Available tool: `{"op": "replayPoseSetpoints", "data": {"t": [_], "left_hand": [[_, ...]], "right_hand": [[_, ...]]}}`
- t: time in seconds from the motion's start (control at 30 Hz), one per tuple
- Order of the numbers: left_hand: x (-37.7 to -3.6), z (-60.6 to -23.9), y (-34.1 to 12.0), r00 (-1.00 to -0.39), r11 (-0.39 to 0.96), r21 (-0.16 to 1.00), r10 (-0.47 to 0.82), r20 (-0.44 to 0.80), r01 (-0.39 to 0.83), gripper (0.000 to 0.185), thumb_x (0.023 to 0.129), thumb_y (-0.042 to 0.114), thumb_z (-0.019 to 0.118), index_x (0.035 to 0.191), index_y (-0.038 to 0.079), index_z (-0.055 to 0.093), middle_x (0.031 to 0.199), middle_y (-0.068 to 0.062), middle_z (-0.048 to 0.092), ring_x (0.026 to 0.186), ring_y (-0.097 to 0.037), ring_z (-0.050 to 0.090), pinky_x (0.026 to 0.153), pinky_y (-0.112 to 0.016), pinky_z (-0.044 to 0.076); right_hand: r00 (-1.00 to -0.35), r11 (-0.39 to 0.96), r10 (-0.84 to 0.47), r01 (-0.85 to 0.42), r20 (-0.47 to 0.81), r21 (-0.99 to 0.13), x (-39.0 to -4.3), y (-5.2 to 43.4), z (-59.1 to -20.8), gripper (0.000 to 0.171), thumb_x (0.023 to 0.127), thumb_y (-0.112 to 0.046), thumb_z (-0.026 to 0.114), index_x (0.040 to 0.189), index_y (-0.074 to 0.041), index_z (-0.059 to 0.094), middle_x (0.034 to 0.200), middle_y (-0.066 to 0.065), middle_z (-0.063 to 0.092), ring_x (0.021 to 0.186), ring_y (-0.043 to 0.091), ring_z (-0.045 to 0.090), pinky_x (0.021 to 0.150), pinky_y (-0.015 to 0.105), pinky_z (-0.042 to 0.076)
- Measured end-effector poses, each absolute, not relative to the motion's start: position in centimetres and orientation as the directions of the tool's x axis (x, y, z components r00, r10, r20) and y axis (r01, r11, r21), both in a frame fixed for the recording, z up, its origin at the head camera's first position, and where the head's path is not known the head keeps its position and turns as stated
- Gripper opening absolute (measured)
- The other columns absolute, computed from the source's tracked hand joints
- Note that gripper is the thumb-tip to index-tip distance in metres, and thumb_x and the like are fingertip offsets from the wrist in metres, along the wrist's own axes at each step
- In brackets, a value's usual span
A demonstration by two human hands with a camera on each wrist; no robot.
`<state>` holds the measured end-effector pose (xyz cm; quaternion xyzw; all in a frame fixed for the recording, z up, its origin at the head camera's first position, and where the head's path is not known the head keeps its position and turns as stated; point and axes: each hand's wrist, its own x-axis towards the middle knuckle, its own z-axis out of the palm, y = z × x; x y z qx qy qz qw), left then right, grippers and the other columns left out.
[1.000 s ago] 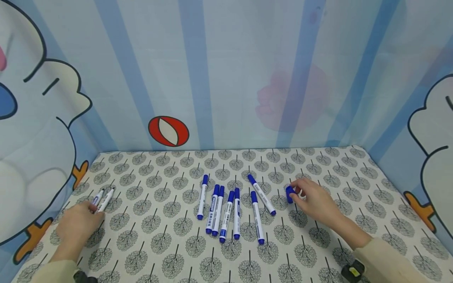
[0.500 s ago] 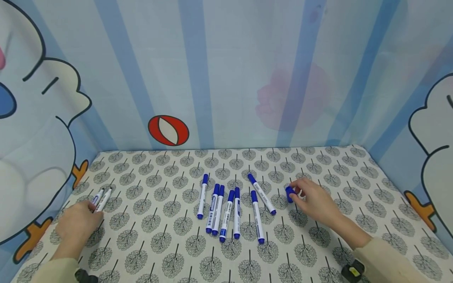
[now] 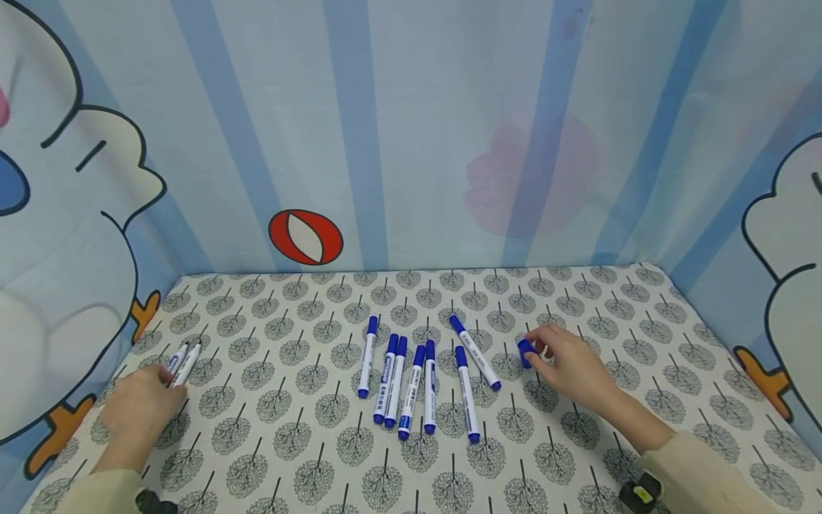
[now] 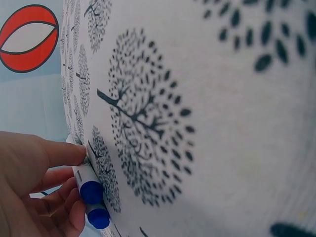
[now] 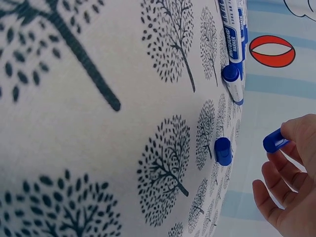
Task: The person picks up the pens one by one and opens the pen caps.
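Near the worktop's right edge my right hand [image 3: 571, 364] pinches a small blue plastic pen cap [image 3: 526, 352]: light, stiff, slippery. My left hand [image 3: 138, 410] grips two white markers [image 3: 182, 364] near the left edge.

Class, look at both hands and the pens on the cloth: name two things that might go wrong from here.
1. The small blue plastic cap is only pinched at the tips of the right hand; it may slip and roll off.
2. The left hand grips two white uncapped markers together; one might slide loose or mark the tree-patterned tablecloth.
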<state>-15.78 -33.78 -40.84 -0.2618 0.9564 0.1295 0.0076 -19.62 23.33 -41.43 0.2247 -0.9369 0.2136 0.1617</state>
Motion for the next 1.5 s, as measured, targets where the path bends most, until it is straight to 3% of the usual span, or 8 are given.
{"op": "replayPoseSetpoints", "data": {"t": [0.57, 1.03, 1.3, 1.5], "left_hand": [[-16.2, -40.7, -34.2, -0.874, 0.841, 0.246, -0.481, -0.069, -0.482, 0.032, 0.079, 0.020, 0.062, 0.103, -0.001, 0.056, 0.074, -0.018, 0.057, 0.054, -0.025, 0.049, 0.043, -0.036, 0.039], [-16.4, -40.0, -32.1, -0.931, 0.889, 0.293, -0.364, -0.012, -0.351, 0.032, 0.081, 0.019, 0.062, 0.104, -0.002, 0.059, 0.078, -0.016, 0.064, 0.051, -0.020, 0.051, 0.039, -0.032, 0.040], [-16.9, -40.0, -30.7, -0.947, 0.903, 0.298, -0.321, -0.013, -0.310, 0.033, 0.083, 0.022, 0.062, 0.108, 0.001, 0.058, 0.090, -0.017, 0.062, 0.051, -0.018, 0.050, 0.038, -0.031, 0.039], [-17.0, -39.9, -29.6, -0.969, 0.929, 0.298, -0.245, 0.044, -0.221, 0.031, 0.082, 0.019, 0.063, 0.106, 0.000, 0.060, 0.090, -0.018, 0.062, 0.052, -0.018, 0.051, 0.039, -0.030, 0.039]], "right_hand": [[-0.903, 0.848, -0.275, -0.390, 0.331, -0.359, -20.0, 23.8, -40.9, 0.023, 0.081, -0.013, 0.066, 0.101, -0.002, 0.060, 0.080, 0.002, 0.060, 0.068, 0.012, 0.053, 0.056, 0.024, 0.044], [-0.950, 0.840, -0.229, -0.303, 0.213, -0.450, -20.4, 24.0, -41.3, 0.025, 0.087, -0.012, 0.057, 0.109, -0.001, 0.051, 0.076, 0.003, 0.060, 0.055, 0.008, 0.050, 0.043, 0.023, 0.040], [-0.971, 0.858, -0.214, -0.237, 0.102, -0.455, -21.1, 24.3, -42.2, 0.023, 0.089, -0.014, 0.056, 0.106, 0.001, 0.054, 0.074, 0.005, 0.063, 0.051, 0.010, 0.050, 0.045, 0.026, 0.041], [-0.978, 0.871, -0.201, -0.206, 0.060, -0.445, -21.6, 24.4, -42.7, 0.025, 0.088, -0.015, 0.056, 0.105, 0.003, 0.055, 0.077, 0.007, 0.064, 0.059, 0.012, 0.054, 0.050, 0.026, 0.044]]}}
